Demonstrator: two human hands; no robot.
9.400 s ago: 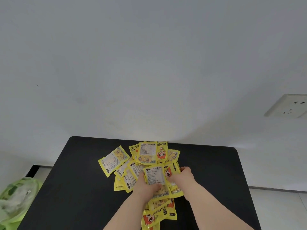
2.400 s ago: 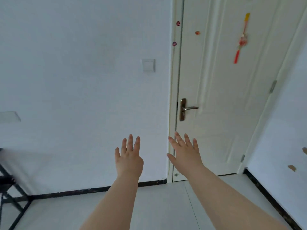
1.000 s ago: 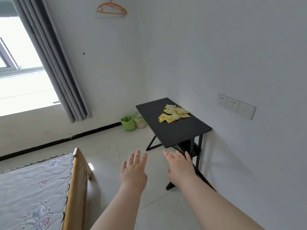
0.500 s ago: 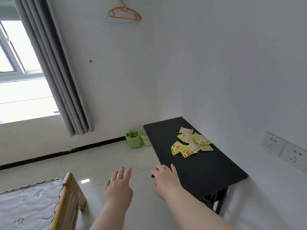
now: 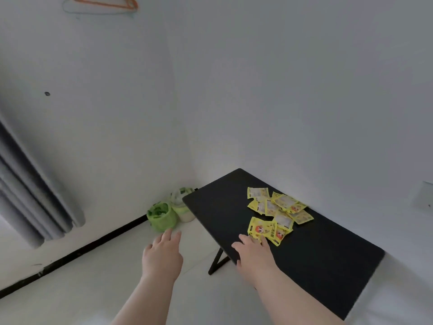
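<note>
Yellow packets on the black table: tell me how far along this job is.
Done: nothing sorted shows; the yellow packets lie in a loose, overlapping scatter on the black table. In hand: the right hand reaches, fingers straight, to the nearest packet; the left hand hovers open over the floor, holding nothing. Left: picking up and handling every packet.

One black table [image 5: 316, 259] stood in view, and on it lay roughly ten yellow packets [image 5: 278, 212], overlapping so closely that the exact number could not be told. Two hands were there, one left hand [image 5: 161, 254] and one right hand [image 5: 254, 254]. In the corner on the floor stood two bins, one green bin [image 5: 161, 218] and one pale bin [image 5: 184, 207], while the walls showed one orange hanger [image 5: 103, 2], one grey curtain [image 5: 30, 198] and one wall socket [image 5: 425, 195]
</note>
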